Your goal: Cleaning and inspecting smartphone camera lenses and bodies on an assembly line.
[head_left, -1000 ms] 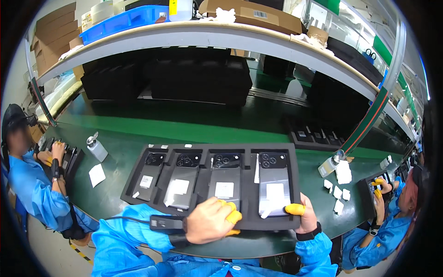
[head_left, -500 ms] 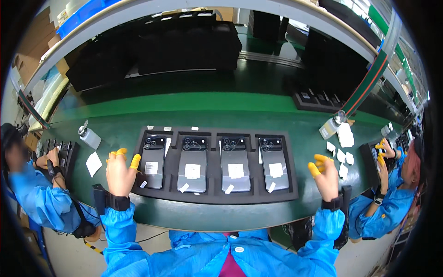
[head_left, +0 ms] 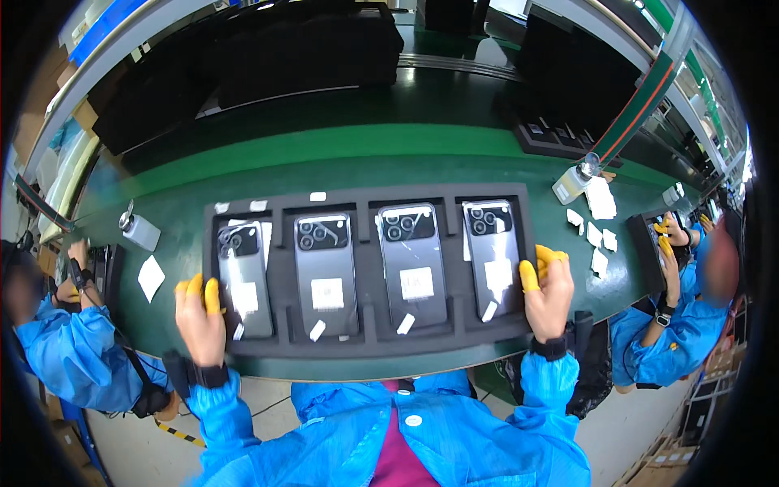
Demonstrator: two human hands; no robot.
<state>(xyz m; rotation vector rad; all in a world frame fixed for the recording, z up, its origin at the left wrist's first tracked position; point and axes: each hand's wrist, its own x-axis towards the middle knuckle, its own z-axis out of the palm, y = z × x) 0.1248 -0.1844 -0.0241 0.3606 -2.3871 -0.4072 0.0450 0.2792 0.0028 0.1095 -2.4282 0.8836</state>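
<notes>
A black foam tray [head_left: 367,280] lies before me with several smartphones in its slots, camera side up. Each one, like the leftmost phone [head_left: 241,272] and the rightmost phone [head_left: 501,239], bears a white label and a small white tab near its lower end. My left hand [head_left: 203,325] closes on the tray's left edge, and my right hand [head_left: 548,296] closes on its right edge. Yellow finger cots cover some fingertips on both hands. The fingers under the tray are hidden. Whether the tray rests on the green bench or is slightly lifted, I cannot tell.
Pump bottles stand at left [head_left: 140,231] and right [head_left: 574,183]. A white wipe [head_left: 151,278] lies left; crumpled white pieces [head_left: 596,235] lie right. Dark covered stacks [head_left: 308,57] fill the back. Co-workers in blue sit at both sides, the right one's hands [head_left: 669,243] at another tray.
Both hands, apart from the tray before, have come in and taken hold of its two sides. The tray looks larger and sits higher and farther left in the picture; the view has shifted too.
</notes>
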